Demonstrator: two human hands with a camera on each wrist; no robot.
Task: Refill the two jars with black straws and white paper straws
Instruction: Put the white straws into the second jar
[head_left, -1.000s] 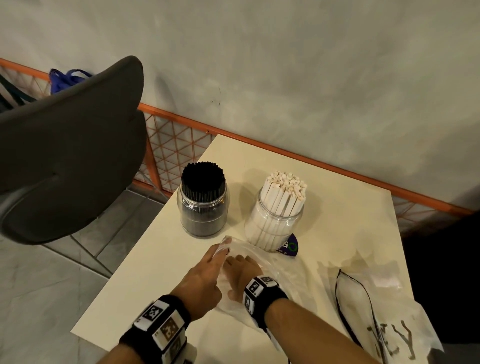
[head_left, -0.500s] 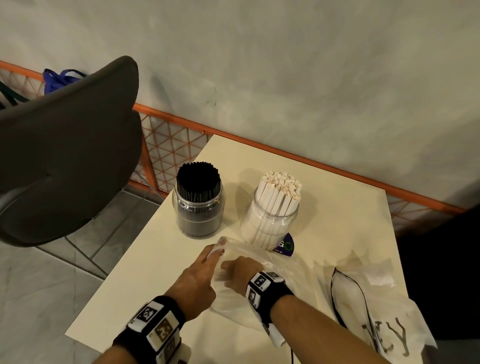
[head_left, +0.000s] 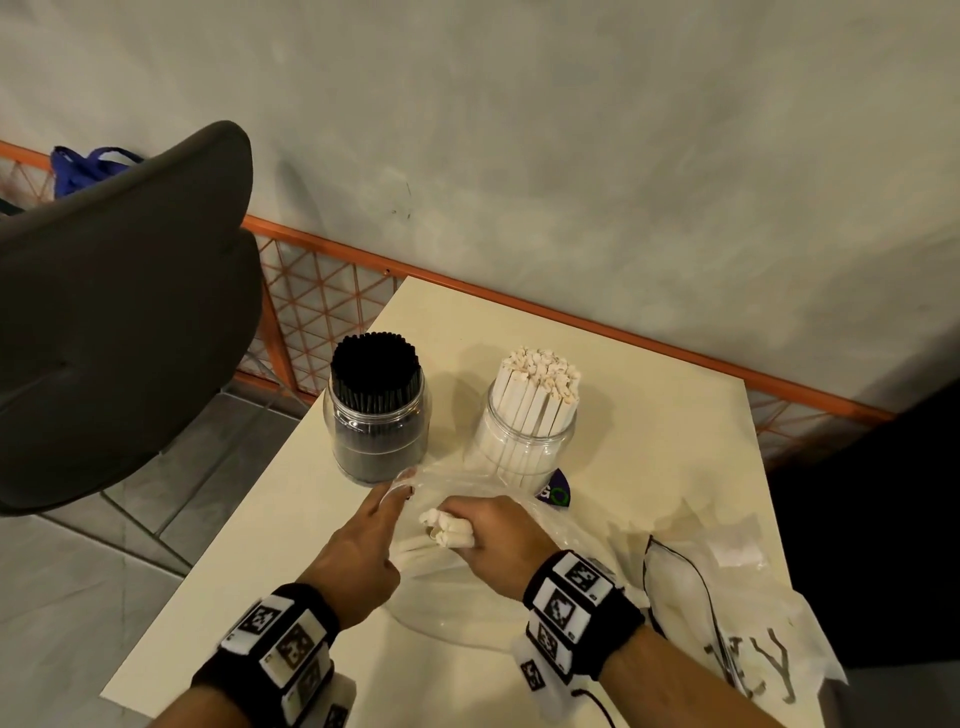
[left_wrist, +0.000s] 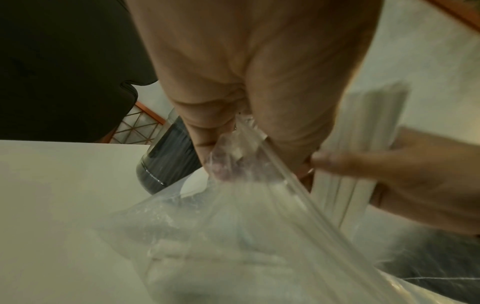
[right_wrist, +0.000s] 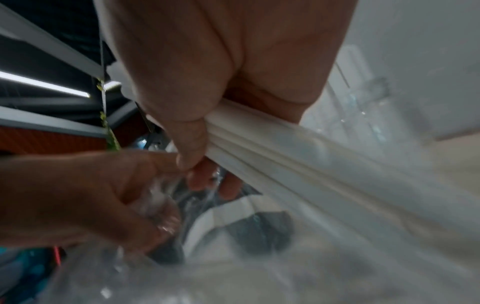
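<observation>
Straws of white paper (head_left: 448, 531) are gripped as a small bundle in the right hand (head_left: 498, 540), whose fingers are curled tightly round them; the bundle's lower part is seen inside a clear plastic bag (head_left: 467, 597) lying on the cream table (head_left: 660, 467). The bag's upper edge is pinched between thumb and fingers of the left hand (head_left: 358, 556), just beside the right hand. Directly beyond the hands, two clear jars are stood near each other: the left jar (head_left: 376, 415) is packed with black straws (head_left: 375, 374), the right jar (head_left: 524, 436) with white paper straws (head_left: 537, 384). The bag's far edge is seen just in front of both jars. A purple label (head_left: 556, 491) is partly hidden at the right jar's base. A second plastic bag (head_left: 727, 623) is spread at the table's near right corner. A dark chair (head_left: 119, 312) is seen to the left, and an orange mesh railing (head_left: 322, 291) behind the table.
</observation>
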